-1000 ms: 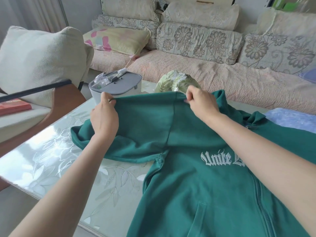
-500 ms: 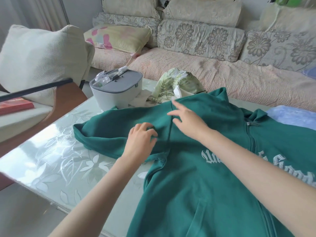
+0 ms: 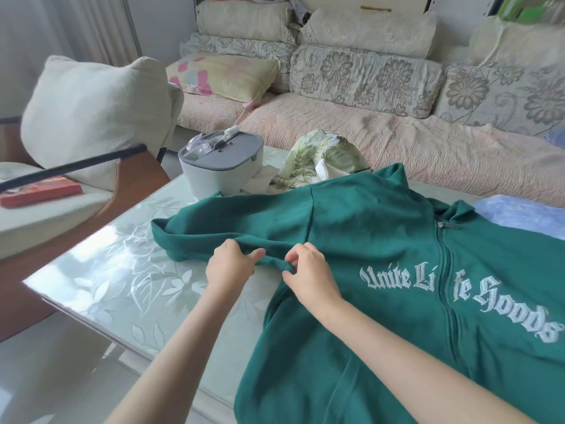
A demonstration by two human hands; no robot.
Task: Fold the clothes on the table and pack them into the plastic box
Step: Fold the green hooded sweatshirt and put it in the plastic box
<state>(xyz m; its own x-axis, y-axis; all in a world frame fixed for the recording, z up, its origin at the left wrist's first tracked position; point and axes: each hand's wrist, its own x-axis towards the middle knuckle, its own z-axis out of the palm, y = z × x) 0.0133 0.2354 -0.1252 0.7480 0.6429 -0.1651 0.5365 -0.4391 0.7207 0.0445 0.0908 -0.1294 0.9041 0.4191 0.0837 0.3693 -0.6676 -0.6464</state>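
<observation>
A green zip hoodie with white lettering lies front-up across the glass table, its left sleeve stretched out to the left. My left hand grips the sleeve's lower edge near the armpit. My right hand pinches the same edge right beside it, at the armpit seam. The white plastic box with a grey lid stands shut at the table's far left. A leaf-print garment lies crumpled behind the hoodie.
A light blue cloth lies at the table's far right. Crumpled clear plastic rests on the box lid. A sofa with floral cushions runs behind the table. An armchair with a cream cushion and a red book stands left.
Both hands let go of the sleeve's upper edge, moved down toward me and together, and now hold the sleeve's lower edge at the armpit. The sleeve lies flat.
</observation>
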